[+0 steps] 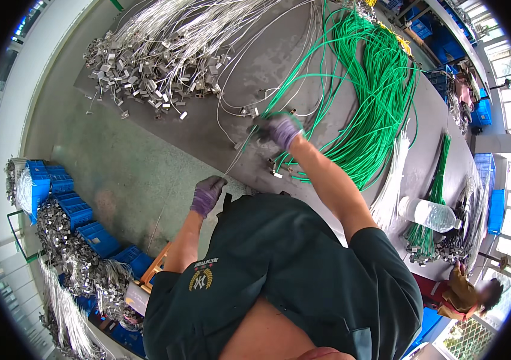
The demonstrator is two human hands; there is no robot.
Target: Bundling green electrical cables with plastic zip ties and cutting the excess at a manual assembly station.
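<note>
My left hand [208, 195], in a purple glove with dark grey fingers, is closed near the table's front edge. Thin whitish wires [236, 157] run from its fingertips up toward my right hand. My right hand [277, 130], gloved the same way, reaches over the table at the left end of the green cables and is smeared by motion. Its fingers are too blurred to tell what they hold. A large bundle of green cables [381, 78] curves across the table just right of it. Small metal connectors [249, 111] lie beside its fingers.
Silvery wires with many metal-ended connectors [159, 78] cover the table's far left. A clear plastic bottle [428, 214] lies at right, beside white wires [392, 180]. Blue crates [96, 239] and wire heaps stand lower left. Another person [462, 294] is at lower right.
</note>
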